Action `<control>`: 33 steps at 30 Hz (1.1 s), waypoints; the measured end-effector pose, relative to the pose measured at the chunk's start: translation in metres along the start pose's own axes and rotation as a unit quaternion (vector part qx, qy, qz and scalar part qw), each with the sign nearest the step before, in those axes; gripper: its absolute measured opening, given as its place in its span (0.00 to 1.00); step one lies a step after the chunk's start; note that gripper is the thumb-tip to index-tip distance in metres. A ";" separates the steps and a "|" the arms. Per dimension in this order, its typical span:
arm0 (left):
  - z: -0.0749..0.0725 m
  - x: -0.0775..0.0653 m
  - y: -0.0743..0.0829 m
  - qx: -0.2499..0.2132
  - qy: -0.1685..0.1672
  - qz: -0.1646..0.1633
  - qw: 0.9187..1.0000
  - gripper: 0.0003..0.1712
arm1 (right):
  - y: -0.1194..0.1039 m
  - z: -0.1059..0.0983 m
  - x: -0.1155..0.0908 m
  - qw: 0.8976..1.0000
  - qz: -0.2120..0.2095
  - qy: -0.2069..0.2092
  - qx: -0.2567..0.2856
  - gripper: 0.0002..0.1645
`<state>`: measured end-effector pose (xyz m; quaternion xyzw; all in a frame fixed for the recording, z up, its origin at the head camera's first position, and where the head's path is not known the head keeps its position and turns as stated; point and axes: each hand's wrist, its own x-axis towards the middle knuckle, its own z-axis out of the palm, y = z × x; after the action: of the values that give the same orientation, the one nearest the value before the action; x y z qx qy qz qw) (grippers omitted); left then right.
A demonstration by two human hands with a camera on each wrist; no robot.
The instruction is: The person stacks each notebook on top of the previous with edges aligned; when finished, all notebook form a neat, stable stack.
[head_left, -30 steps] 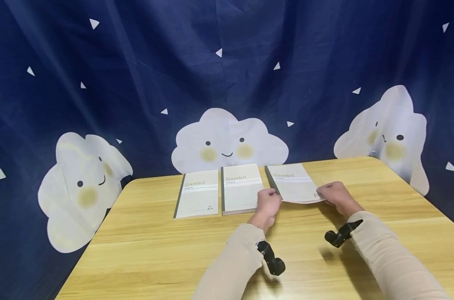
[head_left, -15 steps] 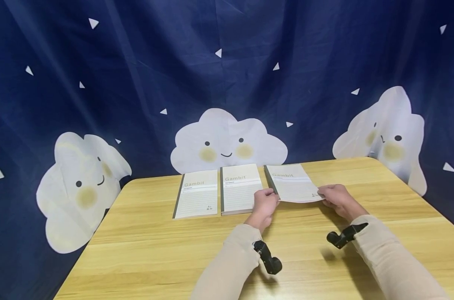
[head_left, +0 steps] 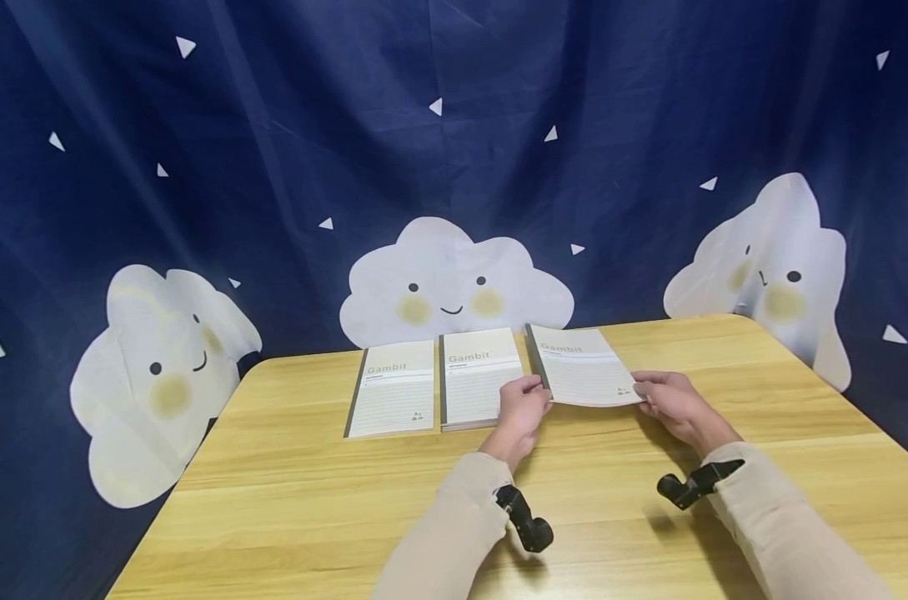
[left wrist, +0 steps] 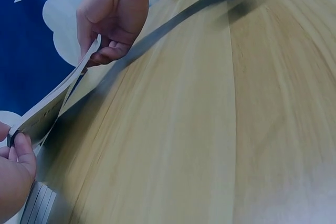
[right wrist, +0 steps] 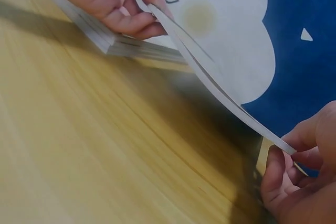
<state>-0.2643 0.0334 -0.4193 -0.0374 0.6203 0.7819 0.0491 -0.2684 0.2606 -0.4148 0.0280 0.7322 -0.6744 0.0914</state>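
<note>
A white notebook (head_left: 584, 367) marked "Gambit", with a dark spine, is held between both hands on the right side of the group. My left hand (head_left: 523, 414) pinches its near left corner by the spine. At the near right corner, my right hand (head_left: 673, 404) grips it between thumb and fingers. Seen in the right wrist view, the held notebook (right wrist: 220, 95) is raised off the table and sags in the middle. Just left of it lies a stack of matching notebooks (head_left: 479, 383), its near right corner overlapped by my left hand. Farther left lies another notebook (head_left: 393, 392).
The wooden table (head_left: 333, 517) has rounded far corners. A dark blue curtain (head_left: 273, 125) with smiling white clouds hangs right behind its far edge. Each wrist carries a small black camera mount, such as the left one (head_left: 527, 521).
The held notebook has shifted slightly left toward the stack, and its far edge has risen. Both hands have moved with it, keeping their hold.
</note>
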 end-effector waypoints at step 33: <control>-0.074 -0.020 0.015 -0.037 -0.013 0.033 0.999 0.26 | 0.000 0.071 -0.006 0.994 -0.061 0.007 0.096 0.28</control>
<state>-0.2466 -0.0421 -0.4194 -0.0087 0.5914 0.8058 0.0303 -0.2556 0.1904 -0.4193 -0.0030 0.6653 -0.7454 0.0420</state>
